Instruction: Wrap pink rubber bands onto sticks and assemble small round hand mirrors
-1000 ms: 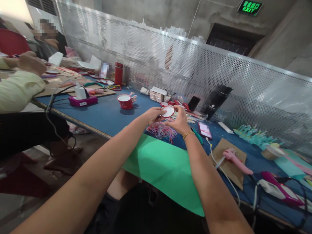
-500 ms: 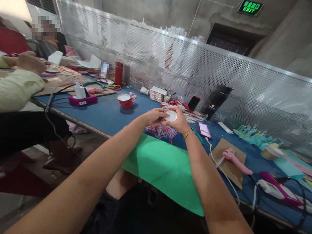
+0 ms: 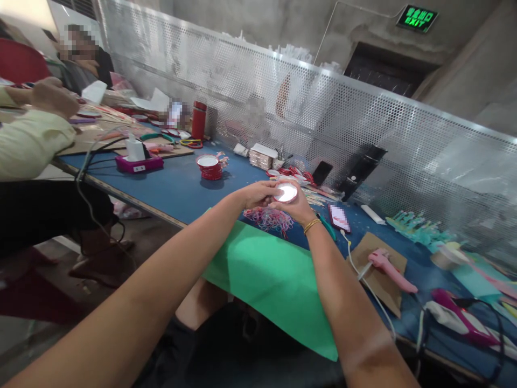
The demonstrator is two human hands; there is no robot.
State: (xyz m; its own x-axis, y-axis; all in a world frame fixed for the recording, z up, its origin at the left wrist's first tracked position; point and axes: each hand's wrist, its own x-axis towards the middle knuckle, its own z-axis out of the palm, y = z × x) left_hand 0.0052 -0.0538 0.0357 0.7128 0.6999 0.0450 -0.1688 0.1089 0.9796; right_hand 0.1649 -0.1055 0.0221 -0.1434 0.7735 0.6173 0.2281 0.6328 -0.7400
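Left hand (image 3: 258, 195) and right hand (image 3: 302, 207) grip one disc (image 3: 287, 192) between them: the left thumb presses on its white face, while the right curls around the opposite rim, its fingertips partly hidden. Held up above the bench (image 3: 172, 188), the disc is just beyond a tangle of pink and purple cords (image 3: 270, 217).

Work on this red-rimmed disc looks under way. Similar discs stand in a stack (image 3: 210, 169) to the left, perhaps finished, though the pictures cannot confirm that; more red-rimmed pieces (image 3: 293, 174) lie behind the hands. How many are left cannot be told.

"EXIT" reads clearly on the green sign (image 3: 418, 19), beneath characters too blurred to trust. A pale mark on the black bottle (image 3: 362, 170) is illegible, and the phone's screen (image 3: 339, 217) is pixelated.
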